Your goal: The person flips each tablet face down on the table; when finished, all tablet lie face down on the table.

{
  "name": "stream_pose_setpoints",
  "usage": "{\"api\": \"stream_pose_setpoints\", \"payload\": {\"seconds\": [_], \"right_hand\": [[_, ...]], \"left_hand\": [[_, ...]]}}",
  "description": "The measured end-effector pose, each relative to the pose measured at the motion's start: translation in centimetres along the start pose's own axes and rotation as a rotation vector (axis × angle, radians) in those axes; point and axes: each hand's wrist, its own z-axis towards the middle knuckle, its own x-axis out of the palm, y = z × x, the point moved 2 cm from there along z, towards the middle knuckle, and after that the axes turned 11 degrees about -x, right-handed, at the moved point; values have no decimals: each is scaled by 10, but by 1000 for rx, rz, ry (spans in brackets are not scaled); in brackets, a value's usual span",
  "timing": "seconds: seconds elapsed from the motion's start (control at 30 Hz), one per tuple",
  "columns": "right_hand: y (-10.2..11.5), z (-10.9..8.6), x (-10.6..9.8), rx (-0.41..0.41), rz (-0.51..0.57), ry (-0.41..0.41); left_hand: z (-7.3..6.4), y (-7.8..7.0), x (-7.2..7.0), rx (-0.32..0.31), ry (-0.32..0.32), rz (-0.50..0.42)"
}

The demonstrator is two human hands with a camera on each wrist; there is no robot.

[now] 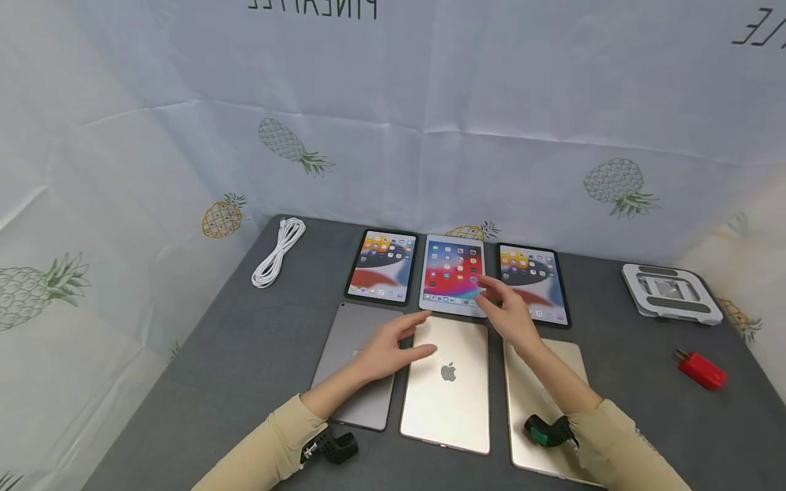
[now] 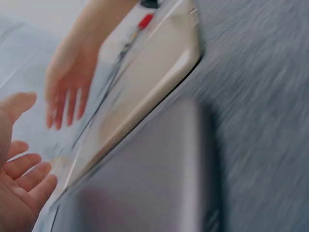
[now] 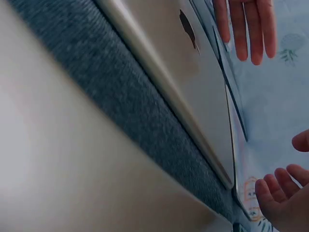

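My left hand (image 1: 387, 349) hovers with fingers extended over the gap between a grey tablet (image 1: 362, 399) and a gold tablet (image 1: 447, 409), both lying back up. Nothing is in its grasp. My right hand (image 1: 508, 317), fingers loosely spread, is above the lower right of a white-framed tablet (image 1: 451, 273) with a lit screen. Under the right forearm lies another gold tablet (image 1: 528, 436), partly covered. Two black-framed tablets, a left one (image 1: 382, 266) and a right one (image 1: 540, 273), flank the white one with screens lit. Both wrist views show the palms apart, holding nothing.
A coiled white cable (image 1: 279, 252) lies at the table's back left. On the right are a grey-white folded stand (image 1: 672, 293) and a red plug adapter (image 1: 703, 370). A pineapple-print cloth (image 1: 430, 102) hangs behind the dark grey table (image 1: 245, 361).
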Motion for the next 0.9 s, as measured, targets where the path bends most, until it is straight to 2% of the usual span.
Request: {"api": "stream_pose_setpoints", "payload": {"seconds": [0.13,0.27,0.43,0.63,0.9], "right_hand": [[2,5,15,58,70,17],[5,9,28,105,162,36],[12,14,44,121,209,66],[21,18,63,97,252,126],[31,20,88,77,393,210]], "left_hand": [[2,9,-23,-30,-103,-85],[3,16,-41,-47,-175,-128],[3,25,-61,-93,-252,-113],[6,36,-85,-154,-346,-73],[9,49,-104,-298,-400,-56]]}}
